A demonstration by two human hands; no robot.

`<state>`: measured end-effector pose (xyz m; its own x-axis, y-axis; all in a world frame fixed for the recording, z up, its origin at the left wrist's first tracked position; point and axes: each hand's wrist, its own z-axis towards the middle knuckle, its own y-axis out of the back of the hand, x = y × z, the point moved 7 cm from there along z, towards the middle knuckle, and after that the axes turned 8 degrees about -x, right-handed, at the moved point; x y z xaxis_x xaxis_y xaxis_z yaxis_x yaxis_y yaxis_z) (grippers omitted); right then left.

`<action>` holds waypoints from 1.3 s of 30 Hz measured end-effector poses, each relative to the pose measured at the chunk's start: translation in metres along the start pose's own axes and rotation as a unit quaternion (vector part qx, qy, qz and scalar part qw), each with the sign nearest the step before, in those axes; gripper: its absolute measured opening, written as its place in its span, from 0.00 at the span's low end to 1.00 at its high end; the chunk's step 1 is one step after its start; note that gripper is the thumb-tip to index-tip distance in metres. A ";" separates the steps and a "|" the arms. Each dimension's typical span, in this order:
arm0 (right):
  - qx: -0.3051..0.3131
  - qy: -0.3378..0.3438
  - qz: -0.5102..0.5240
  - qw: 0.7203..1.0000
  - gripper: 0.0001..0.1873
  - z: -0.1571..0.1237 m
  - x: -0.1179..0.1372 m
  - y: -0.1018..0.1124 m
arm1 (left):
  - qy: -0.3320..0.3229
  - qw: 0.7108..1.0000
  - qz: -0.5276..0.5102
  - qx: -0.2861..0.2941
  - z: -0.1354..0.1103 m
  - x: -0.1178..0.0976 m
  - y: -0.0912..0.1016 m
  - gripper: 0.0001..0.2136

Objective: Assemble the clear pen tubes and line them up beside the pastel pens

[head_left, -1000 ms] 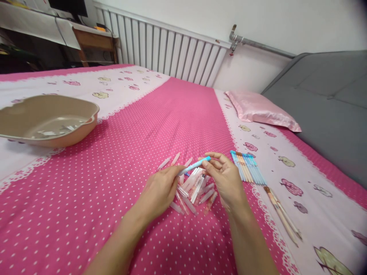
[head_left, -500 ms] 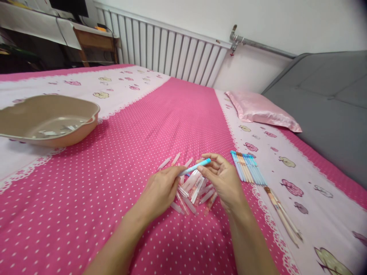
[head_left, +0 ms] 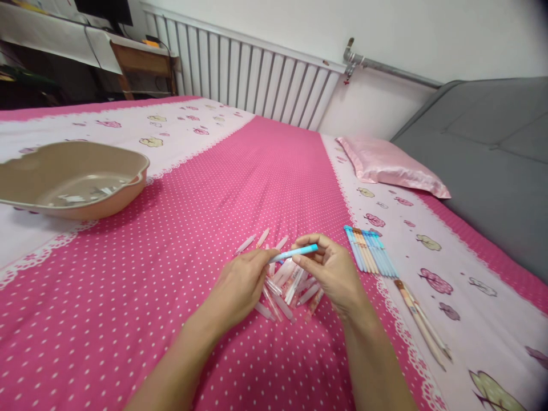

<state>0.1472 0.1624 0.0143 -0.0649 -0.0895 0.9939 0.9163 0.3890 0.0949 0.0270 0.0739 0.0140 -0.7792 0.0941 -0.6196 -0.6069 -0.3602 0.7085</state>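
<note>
A pen [head_left: 295, 252] with a bright blue end and a pale barrel is held between my two hands, tilted slightly up to the right. My left hand [head_left: 246, 278] is closed on its pale end, thumb and fingers pinching. Around the blue half, my right hand [head_left: 327, 267] pinches with thumb and fingertips. Beneath the hands lies a loose heap of clear and pinkish pen parts [head_left: 294, 285], partly covered by my fingers. To the right, several blue and orange pens [head_left: 370, 251] lie side by side in a row, and two peach pens [head_left: 422, 322] lie nearer me.
At the left sits a beige basin [head_left: 77, 165] with small white pieces inside. A pink pillow [head_left: 391, 165] rests by the grey headboard [head_left: 483, 148]. Behind the pink dotted bedspread [head_left: 265, 165] stand a white radiator [head_left: 244, 68] and a desk [head_left: 145, 60].
The pen has tipped a little closer to level, its blue end lowered slightly. My right hand has shifted slightly down with it; my left hand has barely moved.
</note>
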 end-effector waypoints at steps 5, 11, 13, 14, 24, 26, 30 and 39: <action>0.005 0.003 -0.012 1.000 0.13 0.000 -0.001 0.000 | -0.006 1.000 0.008 -0.002 -0.001 0.000 0.000 0.16; -0.005 0.020 -0.060 0.998 0.12 -0.001 0.003 -0.001 | -0.014 1.000 0.011 -0.002 0.000 -0.001 0.000 0.15; -0.008 0.026 -0.083 0.996 0.11 -0.001 0.004 -0.001 | -0.020 1.000 0.012 -0.006 0.000 -0.001 0.000 0.15; -0.008 0.029 -0.093 0.995 0.11 -0.001 0.005 0.000 | -0.023 1.000 0.012 -0.009 0.000 -0.001 0.000 0.15; 0.002 0.153 -0.245 0.958 0.10 -0.003 0.020 -0.005 | -0.027 0.999 0.020 -0.017 -0.001 0.000 0.000 0.16; 0.007 0.177 -0.268 0.947 0.06 -0.004 0.021 -0.008 | -0.027 0.999 0.021 -0.015 -0.001 0.001 -0.001 0.16; 0.019 0.194 -0.294 0.936 0.05 -0.005 0.020 -0.009 | -0.028 0.999 0.026 -0.011 0.000 0.003 -0.002 0.16; 0.055 0.208 -0.343 0.914 0.05 -0.007 0.019 -0.013 | -0.047 0.998 0.043 -0.024 -0.001 0.004 -0.002 0.16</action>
<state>0.1367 0.1493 0.0315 -0.4334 -0.6791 0.5925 0.6694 0.1976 0.7161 0.0253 0.0741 0.0095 -0.8409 0.1467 -0.5210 -0.5303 -0.4153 0.7391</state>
